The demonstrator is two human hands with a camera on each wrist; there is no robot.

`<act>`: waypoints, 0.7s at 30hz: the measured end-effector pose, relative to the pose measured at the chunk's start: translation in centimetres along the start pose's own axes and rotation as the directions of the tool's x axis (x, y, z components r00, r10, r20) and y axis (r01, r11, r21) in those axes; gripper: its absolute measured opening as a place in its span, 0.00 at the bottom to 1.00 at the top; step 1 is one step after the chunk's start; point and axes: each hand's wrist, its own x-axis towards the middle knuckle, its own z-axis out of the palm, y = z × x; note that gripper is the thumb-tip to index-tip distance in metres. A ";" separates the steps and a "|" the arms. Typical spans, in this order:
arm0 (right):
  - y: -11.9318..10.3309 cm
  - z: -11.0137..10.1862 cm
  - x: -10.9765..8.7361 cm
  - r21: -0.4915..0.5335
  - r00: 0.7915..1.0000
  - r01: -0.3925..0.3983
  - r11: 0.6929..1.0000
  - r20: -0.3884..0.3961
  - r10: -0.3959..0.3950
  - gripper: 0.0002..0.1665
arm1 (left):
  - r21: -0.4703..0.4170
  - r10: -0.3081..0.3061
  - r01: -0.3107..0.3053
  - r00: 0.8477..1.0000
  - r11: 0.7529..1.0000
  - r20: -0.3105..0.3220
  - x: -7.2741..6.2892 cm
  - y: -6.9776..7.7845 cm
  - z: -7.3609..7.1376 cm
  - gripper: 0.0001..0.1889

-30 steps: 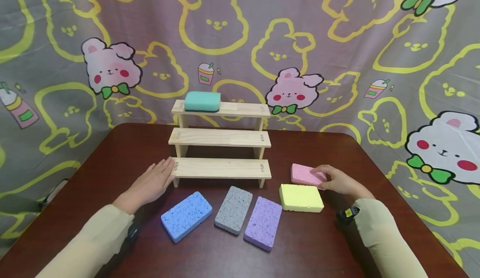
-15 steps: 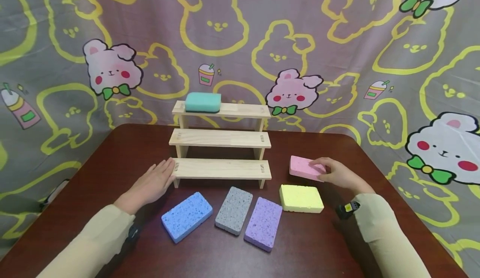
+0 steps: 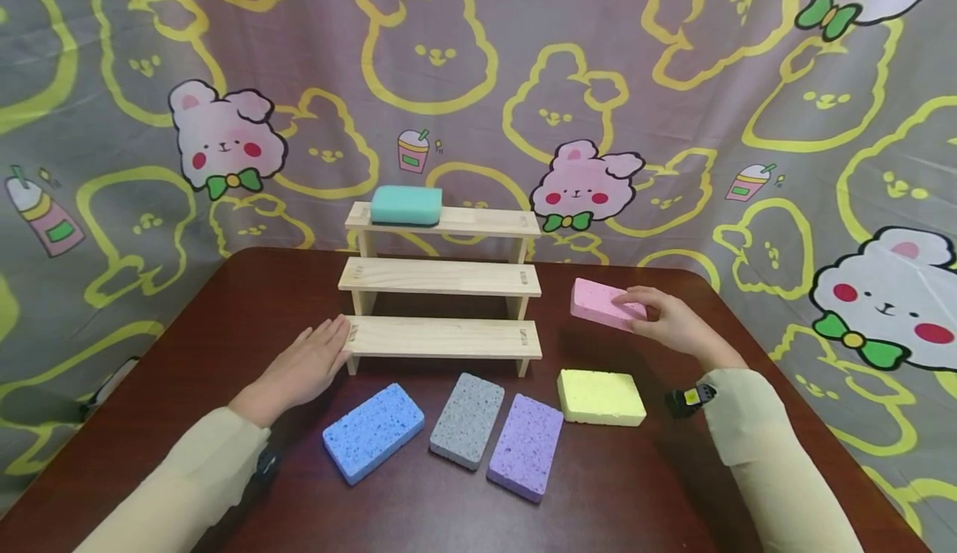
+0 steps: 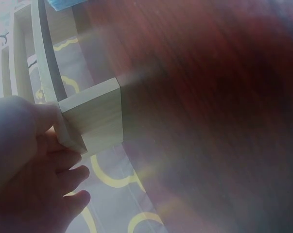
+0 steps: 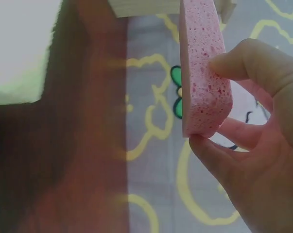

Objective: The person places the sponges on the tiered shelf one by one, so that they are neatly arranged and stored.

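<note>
My right hand [image 3: 673, 320] pinches a pink sponge [image 3: 596, 300] by its right end and holds it above the table, right of the wooden stand. In the right wrist view, thumb and fingers grip the porous pink sponge [image 5: 207, 82] near one end. With fingers extended, my left hand [image 3: 302, 370] touches the left end of the lowest step of the three-step wooden stand [image 3: 441, 337]. The left wrist view has the hand [image 4: 44, 160] against that board's end [image 4: 71, 138]. On the stand's top step sits a teal sponge [image 3: 406, 205], at the left.
In front of the stand lie a blue sponge [image 3: 374, 433], a grey sponge [image 3: 467, 420] and a purple sponge [image 3: 526, 447]. A yellow sponge [image 3: 601, 397] lies at the right, below the raised hand. Behind the dark brown table [image 3: 247, 312] hangs a patterned cloth [image 3: 478, 55].
My right hand has lifted the pink sponge off the table from behind the yellow one, moving it up and slightly left. The left hand stays at the stand.
</note>
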 end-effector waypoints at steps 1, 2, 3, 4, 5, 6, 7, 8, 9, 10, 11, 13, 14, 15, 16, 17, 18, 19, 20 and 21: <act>-0.3 -0.2 0.2 -0.003 1.000 -0.003 1.000 -0.004 0.003 0.22 | 0.000 0.000 0.000 1.000 1.000 0.001 0.0 0.0 0.0 0.25; -0.6 -0.4 0.4 -0.007 1.000 -0.003 1.000 -0.008 0.003 0.22 | 0.000 -0.001 0.001 1.000 1.000 0.001 0.0 0.0 0.0 0.25; -0.9 -0.6 0.6 -0.013 1.000 -0.001 1.000 -0.014 0.001 0.22 | 0.000 -0.002 0.002 1.000 1.000 0.001 0.0 0.0 0.0 0.25; -1.2 -0.9 0.9 -0.017 1.000 0.001 1.000 -0.017 -0.002 0.22 | 0.001 -0.003 0.003 1.000 1.000 0.002 0.0 0.1 0.0 0.25; -1.5 -1.1 1.1 -0.022 1.000 0.006 1.000 -0.022 -0.006 0.22 | 0.001 -0.005 0.005 1.000 1.000 0.002 0.0 0.1 0.0 0.25; -1.9 -1.3 1.3 -0.027 1.000 0.010 1.000 -0.025 -0.011 0.22 | 0.002 -0.007 0.007 1.000 1.000 0.003 0.0 0.1 0.0 0.25; -2.2 -1.6 1.6 -0.033 0.999 0.019 0.999 -0.029 -0.020 0.22 | 0.003 -0.009 0.009 1.000 1.000 0.003 0.0 0.1 0.0 0.25; -2.5 -1.8 1.8 -0.037 0.999 0.022 0.999 -0.031 -0.024 0.22 | 0.003 -0.011 0.011 1.000 1.000 0.004 -0.1 0.1 -0.1 0.25; -2.9 -2.0 2.0 -0.039 0.999 0.027 0.999 -0.034 -0.029 0.22 | 0.004 -0.012 0.012 1.000 1.000 0.004 -0.1 0.1 -0.1 0.25; -3.2 -2.2 2.3 -0.042 0.999 0.032 0.999 -0.038 -0.034 0.22 | 0.004 -0.014 0.014 1.000 1.000 0.006 -0.1 0.1 -0.1 0.25; -3.6 -2.4 2.5 -0.046 0.998 0.036 0.998 -0.043 -0.037 0.22 | 0.004 -0.015 0.015 1.000 1.000 0.007 -0.1 0.1 -0.1 0.25; -4.2 -2.6 3.0 -0.042 0.998 0.034 0.999 -0.052 -0.036 0.21 | 0.003 -0.015 0.015 1.000 1.000 0.007 -0.1 0.1 -0.2 0.26; -4.6 -2.8 3.3 -0.035 0.998 0.037 0.999 -0.057 -0.039 0.21 | 0.003 -0.016 0.016 1.000 1.000 0.008 -0.1 0.2 -0.2 0.26; -4.9 -2.9 3.5 -0.028 0.997 0.040 0.999 -0.064 -0.041 0.21 | 0.002 -0.016 0.016 1.000 1.000 0.009 -0.1 0.2 -0.2 0.26; -5.2 -3.0 3.8 -0.024 0.996 0.046 0.999 -0.070 -0.048 0.21 | 0.002 -0.016 0.016 1.000 1.000 0.008 -0.1 0.2 -0.2 0.26; -5.5 -3.1 4.1 -0.018 0.996 0.049 0.999 -0.075 -0.050 0.21 | 0.002 -0.015 0.015 1.000 1.000 0.007 -0.1 0.2 -0.2 0.25; -5.8 -3.2 4.4 -0.016 0.995 0.052 0.998 -0.080 -0.054 0.20 | 0.002 -0.014 0.014 1.000 1.000 0.006 -0.1 0.2 -0.2 0.25; -6.0 -3.3 4.7 -0.016 0.995 0.061 0.998 -0.084 -0.062 0.20 | 0.003 -0.013 0.013 1.000 1.000 0.004 -0.1 0.2 -0.2 0.25; -6.2 -3.3 5.0 -0.021 0.994 0.069 0.997 -0.086 -0.070 0.20 | 0.004 -0.011 0.011 1.000 1.000 0.003 -0.1 0.2 -0.2 0.25; -6.5 -3.4 5.3 -0.022 0.993 0.070 0.997 -0.090 -0.072 0.20 | 0.003 -0.008 0.008 1.000 1.000 0.001 -0.1 0.2 -0.2 0.25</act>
